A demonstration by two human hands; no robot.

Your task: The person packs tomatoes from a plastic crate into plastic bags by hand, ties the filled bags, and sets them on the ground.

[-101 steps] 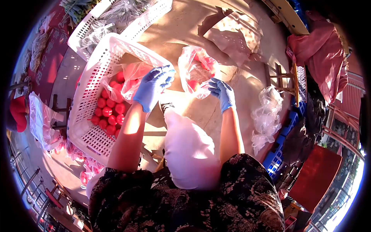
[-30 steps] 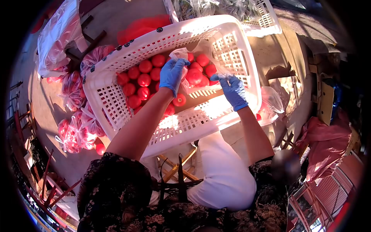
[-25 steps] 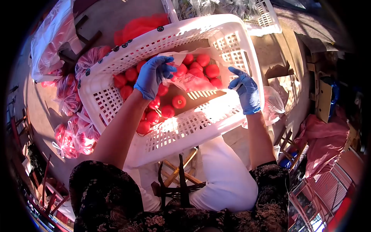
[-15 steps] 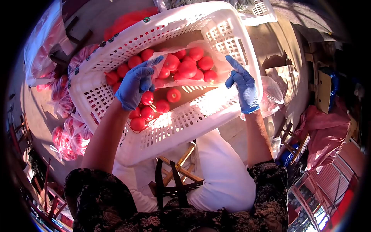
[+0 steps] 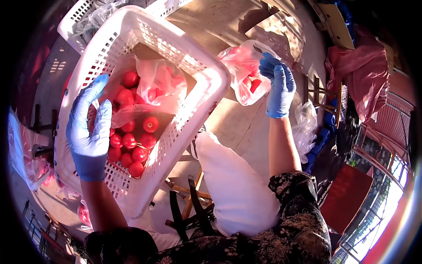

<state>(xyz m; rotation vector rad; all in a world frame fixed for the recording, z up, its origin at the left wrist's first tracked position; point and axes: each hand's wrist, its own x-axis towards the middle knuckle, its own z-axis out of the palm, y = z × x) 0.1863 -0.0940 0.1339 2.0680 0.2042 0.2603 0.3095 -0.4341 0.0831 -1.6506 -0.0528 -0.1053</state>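
A white basket [image 5: 193, 53] tilts in front of me, with loose red tomatoes [image 5: 150, 124] inside. Among them lies a thin clear plastic bag [image 5: 165, 99], more tomatoes showing through its film. My left hand [image 5: 90, 127], in a blue glove, is over the basket's left side, thumb and fingers apart and nothing between them. To the right of the basket is a filled plastic bag of tomatoes [image 5: 246, 72]. My right hand [image 5: 279, 83], also gloved in blue, has its fingers closed at that bag's upper right edge; the exact grip is partly hidden.
Another white crate [image 5: 77, 26] holding clear plastic stands behind the basket. Crumpled clear bags [image 5: 305, 132] lie at right, near a red-brown cloth [image 5: 362, 75]. More bags [image 5: 37, 165] are at far left. A wooden stool [image 5: 200, 191] is between my legs.
The view has swung right, so the basket appears farther left and turned. My right hand has left the bag inside the basket for the tomato bag outside. My left hand has opened wider.
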